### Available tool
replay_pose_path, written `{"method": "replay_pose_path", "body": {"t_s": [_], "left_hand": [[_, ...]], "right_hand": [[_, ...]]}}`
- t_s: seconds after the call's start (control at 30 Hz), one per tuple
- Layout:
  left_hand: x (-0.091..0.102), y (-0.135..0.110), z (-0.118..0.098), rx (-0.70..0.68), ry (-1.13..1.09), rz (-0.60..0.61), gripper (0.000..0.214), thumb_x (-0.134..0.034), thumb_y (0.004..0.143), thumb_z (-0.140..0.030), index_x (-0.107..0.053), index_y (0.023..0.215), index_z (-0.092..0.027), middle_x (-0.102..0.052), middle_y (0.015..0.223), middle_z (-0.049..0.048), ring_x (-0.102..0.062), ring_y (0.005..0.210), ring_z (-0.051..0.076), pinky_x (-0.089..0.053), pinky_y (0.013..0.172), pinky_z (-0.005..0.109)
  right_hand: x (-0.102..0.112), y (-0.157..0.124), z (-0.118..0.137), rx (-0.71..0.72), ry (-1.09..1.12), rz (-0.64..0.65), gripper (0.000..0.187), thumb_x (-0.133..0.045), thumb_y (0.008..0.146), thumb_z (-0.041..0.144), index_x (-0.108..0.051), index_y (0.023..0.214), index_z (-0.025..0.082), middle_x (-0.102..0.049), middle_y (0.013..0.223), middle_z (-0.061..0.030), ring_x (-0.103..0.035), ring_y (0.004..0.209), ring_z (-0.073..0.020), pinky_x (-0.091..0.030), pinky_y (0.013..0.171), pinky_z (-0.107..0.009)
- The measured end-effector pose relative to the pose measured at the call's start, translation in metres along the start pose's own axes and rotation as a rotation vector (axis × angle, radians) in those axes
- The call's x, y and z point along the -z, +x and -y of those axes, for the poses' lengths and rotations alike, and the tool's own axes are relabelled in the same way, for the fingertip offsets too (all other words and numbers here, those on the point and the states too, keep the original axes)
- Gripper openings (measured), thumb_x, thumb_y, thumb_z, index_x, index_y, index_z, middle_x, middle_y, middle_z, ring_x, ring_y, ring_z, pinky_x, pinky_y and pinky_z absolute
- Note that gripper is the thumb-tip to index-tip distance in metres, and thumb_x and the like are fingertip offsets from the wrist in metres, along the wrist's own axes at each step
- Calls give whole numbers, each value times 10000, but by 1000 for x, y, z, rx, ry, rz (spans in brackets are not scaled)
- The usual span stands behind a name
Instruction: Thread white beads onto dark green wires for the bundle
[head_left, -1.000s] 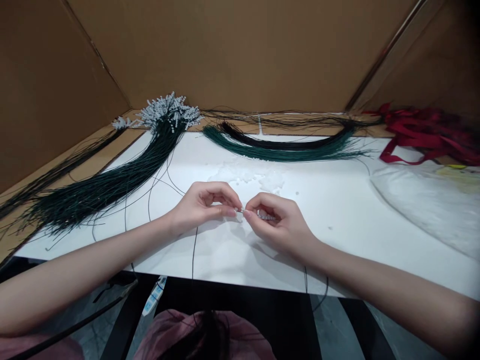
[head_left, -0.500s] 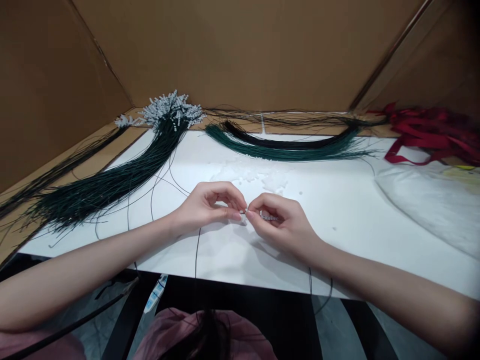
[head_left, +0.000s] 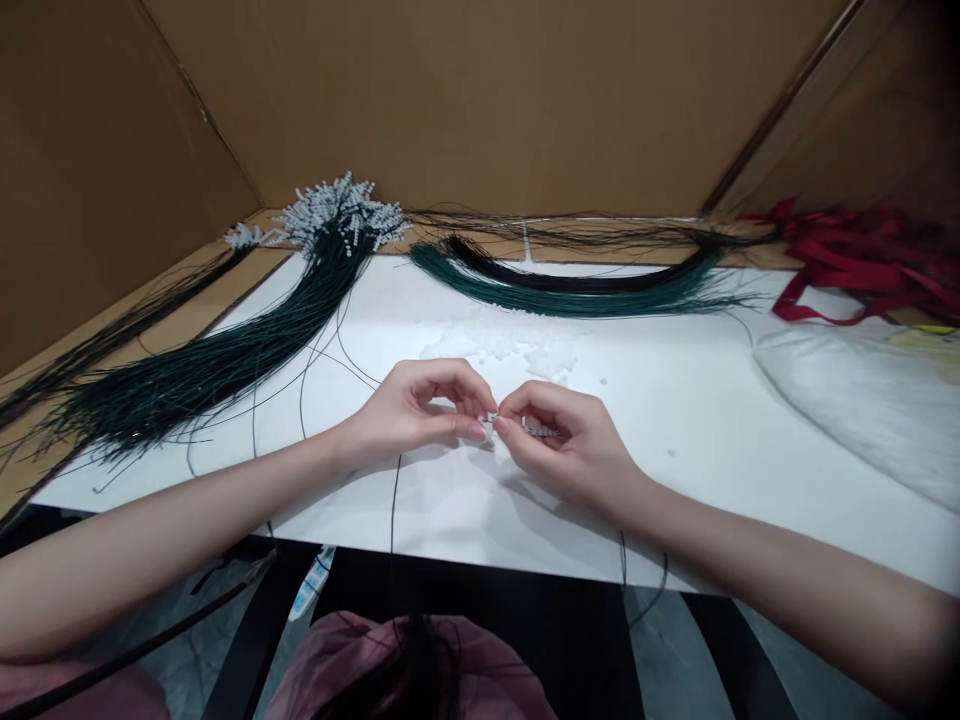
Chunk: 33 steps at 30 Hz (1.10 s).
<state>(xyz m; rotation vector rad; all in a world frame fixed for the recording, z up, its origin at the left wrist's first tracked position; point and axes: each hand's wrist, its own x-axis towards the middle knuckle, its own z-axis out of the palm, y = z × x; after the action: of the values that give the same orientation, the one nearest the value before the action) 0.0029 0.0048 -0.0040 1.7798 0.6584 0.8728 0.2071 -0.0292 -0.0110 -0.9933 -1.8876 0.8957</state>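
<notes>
White bead strand pinched between two bare hands, low over the middle of the worktop.

Grip-wise, the left hand has thumb and fingertips nearly together on tiny white bits at the strand's end, and the right hand pinches just beside it with more beads showing inside its curled fingers; too small to tell exactly what each fingertip has. Loose white bits lie scattered just past the hands, with a curved green wire bundle behind them, a big white-tipped dark green bunch off left, and red ribbon plus some clear plastic over right.
</notes>
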Motion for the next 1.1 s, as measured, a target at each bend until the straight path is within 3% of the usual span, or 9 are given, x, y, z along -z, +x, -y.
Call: {"method": "replay_pose_path", "body": {"t_s": [0.43,0.77,1.1], "left_hand": [[-2,0,-1,4,32,-18,145,-782,746,-175,-687,847,-134,-672,818,41,-612,766,124,-501,720,245],[-8,-1,-5,-45,192,-46,121,-761,775,-214,-689,828,-134,-677,813,42,-610,740,122,-504,689,230],[-10,-1,-5,-225,456,-56,71,-722,803,-145,-657,833,-148,-678,785,14,-618,705,103,-502,675,202]], "right_hand": [[-1,0,-1,13,-48,-8,89,-597,830,164,-609,742,163,-546,660,20,-418,551,-69,-312,495,-207],[0,1,2,15,-102,-13,92,-604,789,116,-608,711,165,-545,641,23,-435,564,-79,-333,524,-215],[0,0,1,35,-139,6,108,-590,770,86,-582,699,168,-525,639,31,-437,573,-80,-340,557,-222]]}}
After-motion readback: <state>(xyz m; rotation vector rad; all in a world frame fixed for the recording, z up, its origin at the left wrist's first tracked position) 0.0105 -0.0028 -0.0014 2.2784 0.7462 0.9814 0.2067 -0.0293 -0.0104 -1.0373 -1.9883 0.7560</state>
